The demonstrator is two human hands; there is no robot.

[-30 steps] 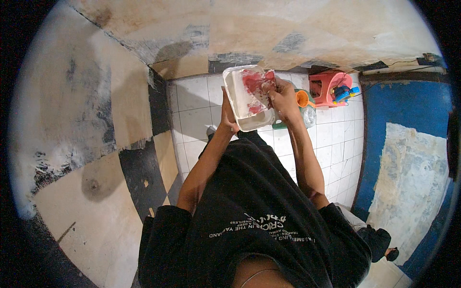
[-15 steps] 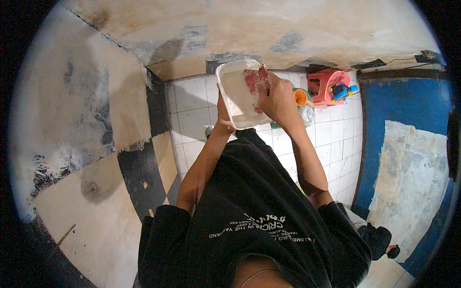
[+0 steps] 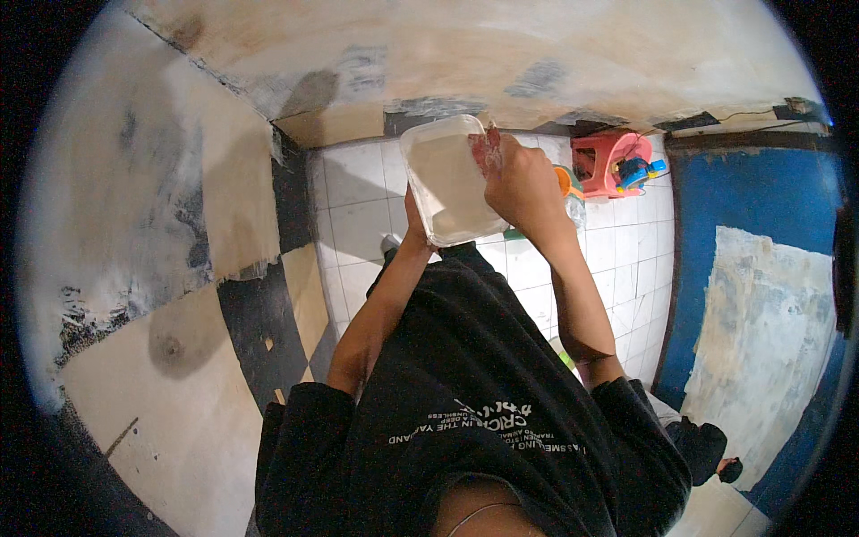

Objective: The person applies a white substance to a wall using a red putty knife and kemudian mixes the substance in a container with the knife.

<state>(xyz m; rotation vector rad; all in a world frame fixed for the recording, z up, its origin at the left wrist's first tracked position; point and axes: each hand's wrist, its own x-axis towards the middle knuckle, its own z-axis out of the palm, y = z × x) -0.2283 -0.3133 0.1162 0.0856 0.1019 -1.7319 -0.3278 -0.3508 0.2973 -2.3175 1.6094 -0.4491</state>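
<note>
A white rectangular plastic tub (image 3: 404,148) with pale, smooth putty (image 3: 450,174) inside is held out in front of me. My left hand (image 3: 416,219) is closed around its left side from below, the fingers mostly hidden behind the tub. At the tub's right rim, my right hand (image 3: 526,183) grips a red putty scraper (image 3: 486,152) smeared with pale material. The scraper stands steeply tilted at that rim; whether its edge touches the tub cannot be made out.
Patchy, half-coated walls (image 3: 528,54) rise ahead and at left. A pink stool (image 3: 608,148) bearing a blue-and-yellow item (image 3: 640,172) stands on the white tiled floor (image 3: 358,224), near an orange scoop-like thing (image 3: 564,182). A blue door (image 3: 752,188) is right; another person (image 3: 702,447) is lower right.
My right hand has drawn the scraper rightward from over the putty to the tub's right rim and turned it more edge-on. The tub has shifted slightly.
</note>
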